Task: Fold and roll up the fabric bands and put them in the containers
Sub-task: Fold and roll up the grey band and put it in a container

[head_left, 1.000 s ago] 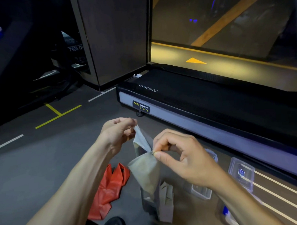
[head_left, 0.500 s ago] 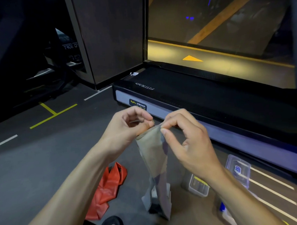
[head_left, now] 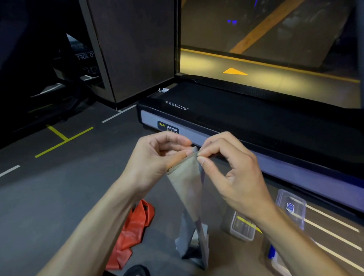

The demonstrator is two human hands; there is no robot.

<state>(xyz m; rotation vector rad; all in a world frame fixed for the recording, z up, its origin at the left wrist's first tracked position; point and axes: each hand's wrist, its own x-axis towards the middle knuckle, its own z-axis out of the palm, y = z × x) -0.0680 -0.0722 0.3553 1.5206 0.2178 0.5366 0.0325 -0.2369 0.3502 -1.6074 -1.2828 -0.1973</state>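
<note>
- Grey band [head_left: 188, 191] held up in the air in front of the treadmill [head_left: 259, 122], top edge at the fingertips, the rest hanging straight down below both grips.
- Left hand [head_left: 157, 159] pinches the band's top edge between thumb and curled fingers, on the side away from the treadmill's long rail.
- Right hand [head_left: 229, 171] pinches the same top edge, thumb and forefinger clamped on it, fingertips just beside the left hand's, almost touching.
- Band narrows toward the pinch, widens a bit below, looks folded lengthwise; lower end hangs near the floor [head_left: 45, 204], cannot tell if it touches.
- Red band [head_left: 132, 232] lies crumpled on the floor, farther from the treadmill than the grey band, below the left forearm, untouched.
- 1 clear container [head_left: 241, 226] on the floor near the treadmill rail, under the right wrist, partly hidden.
- 1 clear lid [head_left: 291, 206] with a blue label just beside the treadmill rail.
- Another container [head_left: 278, 258] with a blue part at the lower right, mostly hidden by the right forearm.
- Sandalled foot [head_left: 137, 275] at the bottom edge, near the red band.
</note>
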